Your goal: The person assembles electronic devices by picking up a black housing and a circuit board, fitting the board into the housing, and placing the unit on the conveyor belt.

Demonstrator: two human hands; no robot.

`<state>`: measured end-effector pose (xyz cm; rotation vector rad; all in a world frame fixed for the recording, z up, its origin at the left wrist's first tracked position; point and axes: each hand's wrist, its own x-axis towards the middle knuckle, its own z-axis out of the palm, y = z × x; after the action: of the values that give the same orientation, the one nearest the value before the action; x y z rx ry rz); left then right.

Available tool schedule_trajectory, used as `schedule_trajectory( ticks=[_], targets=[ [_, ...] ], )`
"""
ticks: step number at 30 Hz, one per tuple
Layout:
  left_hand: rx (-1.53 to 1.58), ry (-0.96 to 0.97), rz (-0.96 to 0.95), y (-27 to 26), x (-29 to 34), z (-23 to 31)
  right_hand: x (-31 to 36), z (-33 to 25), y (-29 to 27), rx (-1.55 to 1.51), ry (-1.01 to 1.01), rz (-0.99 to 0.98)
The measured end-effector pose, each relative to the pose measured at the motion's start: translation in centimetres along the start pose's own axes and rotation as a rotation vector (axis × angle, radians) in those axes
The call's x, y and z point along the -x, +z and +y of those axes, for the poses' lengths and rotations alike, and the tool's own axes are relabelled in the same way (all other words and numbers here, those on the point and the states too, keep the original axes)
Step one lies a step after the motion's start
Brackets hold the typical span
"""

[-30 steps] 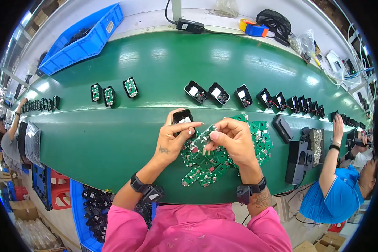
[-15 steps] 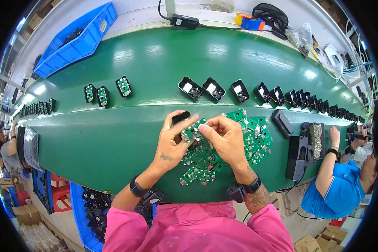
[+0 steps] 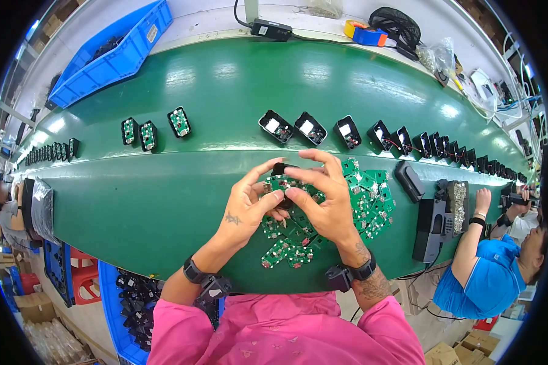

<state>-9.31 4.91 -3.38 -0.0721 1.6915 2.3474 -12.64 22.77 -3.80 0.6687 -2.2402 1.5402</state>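
At the centre of the frame, a black casing was clamped in the left hand. The green circuit board against it was touched by the right hand, whose grip could not be told, above loose boards.

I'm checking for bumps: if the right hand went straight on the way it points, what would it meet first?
The right hand would most likely meet the black case and green circuit board right against it; the left hand seems next, though depth is unclear.
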Motion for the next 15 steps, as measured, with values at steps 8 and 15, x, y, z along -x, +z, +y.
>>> schedule_trajectory(
  ticks=[8, 15],
  targets=[
    [-0.005, -0.081, -0.12, 0.9, 0.4, -0.1, 0.5, 1.0, -0.2, -0.038, -0.057, -0.163],
    [-0.15, 0.263, 0.138, 1.9, 1.0, -0.8, 1.3, -0.8, 0.4, 0.235, -0.201, 0.052]
  ],
)
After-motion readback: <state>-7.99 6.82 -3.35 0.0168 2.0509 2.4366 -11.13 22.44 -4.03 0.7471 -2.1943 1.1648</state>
